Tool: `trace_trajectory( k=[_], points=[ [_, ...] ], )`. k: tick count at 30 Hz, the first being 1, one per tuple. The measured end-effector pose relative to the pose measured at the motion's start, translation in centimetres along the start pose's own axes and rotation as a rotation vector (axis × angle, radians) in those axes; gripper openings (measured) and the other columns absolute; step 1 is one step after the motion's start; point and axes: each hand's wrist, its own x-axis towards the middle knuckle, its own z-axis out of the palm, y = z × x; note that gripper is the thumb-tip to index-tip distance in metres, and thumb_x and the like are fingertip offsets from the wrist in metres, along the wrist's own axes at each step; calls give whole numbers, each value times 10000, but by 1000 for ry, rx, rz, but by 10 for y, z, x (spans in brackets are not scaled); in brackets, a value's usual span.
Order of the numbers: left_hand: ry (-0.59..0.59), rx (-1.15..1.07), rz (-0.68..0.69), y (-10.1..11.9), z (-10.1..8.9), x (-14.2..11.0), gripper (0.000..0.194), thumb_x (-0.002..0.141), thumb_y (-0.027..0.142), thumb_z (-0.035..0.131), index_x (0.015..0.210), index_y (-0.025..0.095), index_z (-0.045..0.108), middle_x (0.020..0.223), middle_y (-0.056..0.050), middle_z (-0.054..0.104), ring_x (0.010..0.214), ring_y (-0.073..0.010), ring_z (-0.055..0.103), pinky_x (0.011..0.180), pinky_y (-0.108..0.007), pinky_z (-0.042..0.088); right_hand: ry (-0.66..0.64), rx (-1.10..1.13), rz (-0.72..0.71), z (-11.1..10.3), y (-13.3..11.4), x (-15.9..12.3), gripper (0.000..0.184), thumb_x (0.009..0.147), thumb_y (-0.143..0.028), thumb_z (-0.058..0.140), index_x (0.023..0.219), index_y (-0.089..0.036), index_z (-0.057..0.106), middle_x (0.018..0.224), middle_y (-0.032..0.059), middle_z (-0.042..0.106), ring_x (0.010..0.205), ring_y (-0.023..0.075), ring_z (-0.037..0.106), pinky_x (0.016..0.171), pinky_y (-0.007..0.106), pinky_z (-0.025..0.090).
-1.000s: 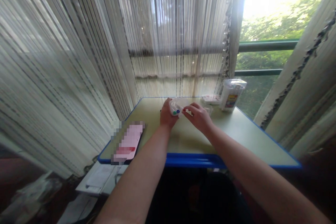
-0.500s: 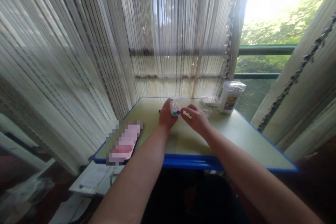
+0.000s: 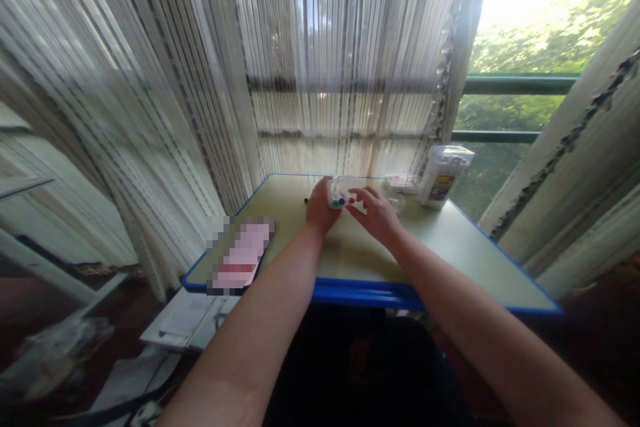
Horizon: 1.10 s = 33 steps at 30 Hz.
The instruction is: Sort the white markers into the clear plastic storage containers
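My left hand (image 3: 323,205) is closed around the left side of a small clear plastic case (image 3: 344,185) held above the table. Along the case's near edge show a green round end (image 3: 335,203), a blue round end (image 3: 342,201) and a red round end (image 3: 351,200); they look like marker ends, but their bodies are hard to make out. My right hand (image 3: 373,207) is at the case's right side, thumb and fingers apart around the red end, gripping nothing that I can see. A small black round thing (image 3: 306,200) shows just left of my left hand.
A tall clear container with a label (image 3: 440,177) stands at the table's back right, beside a flat clear box (image 3: 401,182). Another clear plastic piece (image 3: 396,203) lies behind my right hand. A pink, pixelated phone-like object (image 3: 245,253) lies at the table's left edge.
My right fingers were pinched on the red-ended piece beside the blue end; now they have spread and the red end sits in the case's row. The view has shifted slightly.
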Motion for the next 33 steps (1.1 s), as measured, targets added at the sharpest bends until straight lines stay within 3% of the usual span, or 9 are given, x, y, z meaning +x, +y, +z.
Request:
trace_trajectory(
  k=[12, 22, 33],
  points=[
    [-20, -42, -30, 1, 0, 0, 317, 693, 234, 651, 975, 205, 509, 963, -59, 606, 939, -215, 590, 840, -352, 493, 25, 30, -12, 1, 0, 0, 180, 869, -266, 505, 952, -190, 645, 880, 63, 595, 626, 118, 545, 624, 259, 471],
    [-15, -36, -12, -3, 4, 2, 322, 716, 294, 652, 988, 189, 515, 962, -74, 614, 930, -213, 592, 826, -353, 496, 4, 26, -27, 2, 3, 1, 218, 861, -269, 526, 1039, -205, 634, 947, 66, 624, 651, 123, 563, 648, 262, 479],
    [8, -53, 10, -4, 3, 2, 326, 690, 208, 650, 988, 196, 518, 974, -63, 612, 943, -207, 592, 853, -360, 498, -9, 7, -36, -1, -3, 1, 202, 889, -259, 475, 988, -212, 645, 971, 73, 642, 777, 159, 608, 674, 271, 487]
  ],
)
